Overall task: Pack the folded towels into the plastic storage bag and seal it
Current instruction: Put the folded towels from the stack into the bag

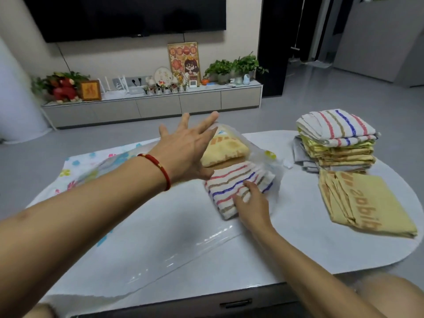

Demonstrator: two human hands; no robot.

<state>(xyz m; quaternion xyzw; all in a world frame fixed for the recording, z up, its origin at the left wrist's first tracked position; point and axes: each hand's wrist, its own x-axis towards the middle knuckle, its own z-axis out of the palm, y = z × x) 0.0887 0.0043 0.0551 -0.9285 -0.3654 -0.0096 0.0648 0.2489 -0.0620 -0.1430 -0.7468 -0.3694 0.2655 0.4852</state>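
A clear plastic storage bag (160, 251) lies across the white table, its mouth toward the right. A folded yellow towel (226, 149) rests inside it at the far side. In front of that, a folded striped towel (231, 189) sits half inside the bag's mouth. My right hand (251, 204) presses on the striped towel's near end, fingers curled over it. My left hand (188, 145) hovers above the bag with fingers spread and holds nothing; a red cord bracelet is on its wrist.
At the table's right stands a stack of folded towels (337, 138), striped on top. A folded yellow towel with lettering (364, 203) lies in front of it. The table's near edge (206, 294) has a drawer handle. Grey floor and a TV cabinet (151, 106) lie beyond.
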